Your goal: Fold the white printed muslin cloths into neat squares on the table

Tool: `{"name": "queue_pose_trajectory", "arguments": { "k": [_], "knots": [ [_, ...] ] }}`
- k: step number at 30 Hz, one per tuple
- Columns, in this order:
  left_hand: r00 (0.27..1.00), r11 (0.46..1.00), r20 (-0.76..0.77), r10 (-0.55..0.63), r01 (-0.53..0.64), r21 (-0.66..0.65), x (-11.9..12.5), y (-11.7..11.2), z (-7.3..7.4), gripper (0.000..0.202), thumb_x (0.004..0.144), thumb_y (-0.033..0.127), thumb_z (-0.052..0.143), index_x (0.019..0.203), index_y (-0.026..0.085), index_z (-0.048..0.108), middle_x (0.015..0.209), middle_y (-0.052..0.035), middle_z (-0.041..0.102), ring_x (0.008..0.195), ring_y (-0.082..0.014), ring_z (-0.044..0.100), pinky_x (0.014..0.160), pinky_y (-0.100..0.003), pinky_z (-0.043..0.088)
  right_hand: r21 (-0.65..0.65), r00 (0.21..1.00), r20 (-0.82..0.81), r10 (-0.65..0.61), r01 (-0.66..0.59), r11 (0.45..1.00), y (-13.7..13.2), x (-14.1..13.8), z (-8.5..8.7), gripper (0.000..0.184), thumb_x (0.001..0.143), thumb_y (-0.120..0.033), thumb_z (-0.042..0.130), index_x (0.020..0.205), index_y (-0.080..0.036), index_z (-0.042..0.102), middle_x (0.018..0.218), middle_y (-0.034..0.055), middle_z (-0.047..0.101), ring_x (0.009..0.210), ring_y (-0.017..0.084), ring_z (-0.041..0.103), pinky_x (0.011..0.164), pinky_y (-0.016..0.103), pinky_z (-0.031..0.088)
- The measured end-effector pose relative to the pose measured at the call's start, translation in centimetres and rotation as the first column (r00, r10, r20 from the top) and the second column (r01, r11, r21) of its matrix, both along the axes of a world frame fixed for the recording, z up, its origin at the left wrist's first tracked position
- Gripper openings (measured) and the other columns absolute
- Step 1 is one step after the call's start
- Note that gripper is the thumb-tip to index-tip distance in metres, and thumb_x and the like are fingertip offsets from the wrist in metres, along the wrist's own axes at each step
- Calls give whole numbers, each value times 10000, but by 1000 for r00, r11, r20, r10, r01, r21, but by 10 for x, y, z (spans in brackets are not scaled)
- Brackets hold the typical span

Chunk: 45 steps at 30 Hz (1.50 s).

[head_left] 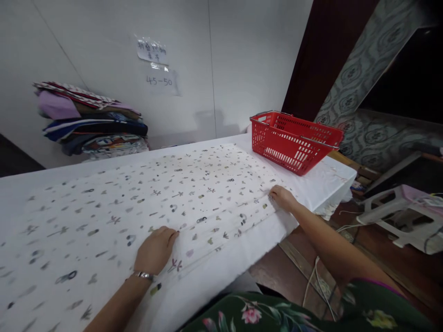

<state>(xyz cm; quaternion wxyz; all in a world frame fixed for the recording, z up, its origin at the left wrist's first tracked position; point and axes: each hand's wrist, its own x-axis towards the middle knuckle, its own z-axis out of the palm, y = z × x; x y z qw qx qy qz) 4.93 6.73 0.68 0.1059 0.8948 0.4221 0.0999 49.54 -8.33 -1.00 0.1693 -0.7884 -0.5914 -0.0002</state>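
A thin white cloth (194, 193) printed with small plants and shapes lies spread over the table, its near edge close to the table's front. My left hand (155, 250), with a silver band at the wrist, is closed on the cloth's near part. Its thumb and fingers are pressed together, the tips partly hidden. Farther to the right, my right hand (284, 199) pinches the cloth near its right end. Between both hands the fabric is drawn into long, shallow creases.
A red plastic basket (294, 143) with metal handles stands at the table's back right corner. Folded clothes (97, 122) are stacked at the back left against the white wall. White cables (320, 281) and a plastic stool (404, 216) are on the floor at right.
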Motion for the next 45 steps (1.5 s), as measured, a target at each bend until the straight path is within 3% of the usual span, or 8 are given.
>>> {"name": "queue_pose_trajectory", "arguments": {
  "k": [5,9,13,20,27,35,41,45],
  "knots": [
    [972,968,113,-207,186,171,-2,-23,-1,293,876,335,363,847,197,620,852,-40,610,801,-174,547,720,-302,443,23,999,-12,-36,36,999,-11,4,-7,183,815,-165,449,872,-191,621,920,32,614,874,139,539,796,222,392],
    [909,909,121,-399,375,183,-7,-47,-3,232,848,388,455,876,239,631,872,-24,613,817,-162,556,729,-284,455,65,966,8,-258,257,964,-41,28,-5,245,815,-161,405,927,-152,623,975,88,613,940,186,534,832,276,385],
    [915,914,88,-394,380,140,-7,-53,-11,209,836,389,480,902,257,628,901,-18,611,829,-164,560,726,-286,463,20,885,13,-466,465,885,-65,49,-4,247,819,-212,416,861,-128,645,874,113,637,817,207,572,698,277,398],
    [922,927,98,-374,367,81,0,-50,-15,250,856,382,423,796,249,626,797,-8,613,749,-163,570,700,-294,472,-119,835,-14,-551,545,830,-65,54,-4,241,791,-363,526,718,-162,637,694,50,637,622,153,554,531,230,324],
    [944,946,73,-323,320,51,1,-53,-12,268,864,372,390,745,238,588,772,-5,597,741,-160,573,682,-292,470,-109,812,-61,-580,573,813,-58,56,5,24,695,-159,592,712,-163,608,724,29,616,670,137,540,549,214,314],
    [953,938,141,-269,226,261,-5,-39,2,302,850,444,370,799,235,581,832,-26,622,784,-178,579,718,-309,468,-5,774,-250,-582,600,800,-33,70,32,146,821,-266,502,814,-141,577,729,34,627,614,103,552,499,182,362],
    [916,869,62,-397,353,347,-8,-39,-14,290,858,419,387,780,248,607,804,-16,634,773,-180,587,746,-325,462,-116,730,-303,-612,610,784,-34,72,13,185,821,-285,558,752,-116,580,597,1,588,509,87,534,485,197,411],
    [887,842,41,-460,421,338,-8,-48,-30,255,864,366,401,788,259,620,793,-6,632,738,-165,592,708,-302,477,-204,728,-238,-643,610,766,-47,73,-1,243,846,-348,541,766,-124,586,687,-12,596,585,87,549,582,243,465]
  ]
}}
